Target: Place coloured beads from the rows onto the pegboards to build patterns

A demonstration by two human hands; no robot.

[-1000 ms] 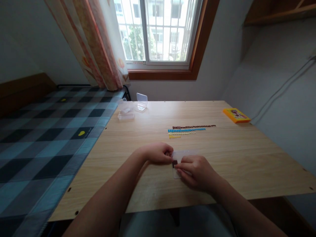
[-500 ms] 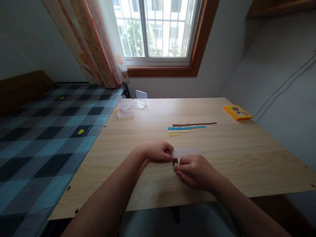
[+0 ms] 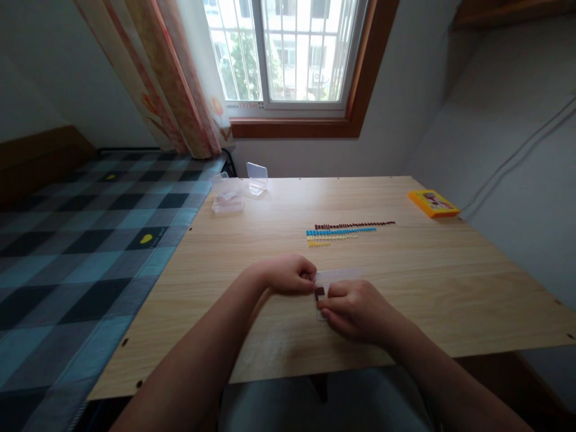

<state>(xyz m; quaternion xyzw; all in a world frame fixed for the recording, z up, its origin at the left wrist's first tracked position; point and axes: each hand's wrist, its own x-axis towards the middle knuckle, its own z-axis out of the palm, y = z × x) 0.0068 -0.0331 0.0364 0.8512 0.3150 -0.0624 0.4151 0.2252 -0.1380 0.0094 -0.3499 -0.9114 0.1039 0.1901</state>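
Note:
A small clear plastic plate [image 3: 335,277] lies flat on the wooden table [image 3: 279,336] in front of me, with a few dark brown beads [image 3: 319,293] on its left side. My left hand [image 3: 288,273] is curled, its fingertips pinching the plate's left edge. My right hand [image 3: 355,309] rests over the plate's near part, fingers pinched together beside the brown beads; whether a bead is between them is hidden. Beyond the plate lie rows of small beads [image 3: 342,231]: brown, blue, pale and yellow.
Clear plastic boxes [image 3: 228,197] and an upright clear lid [image 3: 257,177] stand at the table's far left corner. A yellow box [image 3: 432,203] lies at the far right. A bed with a checked cover [image 3: 90,252] adjoins the table's left edge.
Both hands keep their place on the plate. The camera has tilted slightly, shifting the scene up in view.

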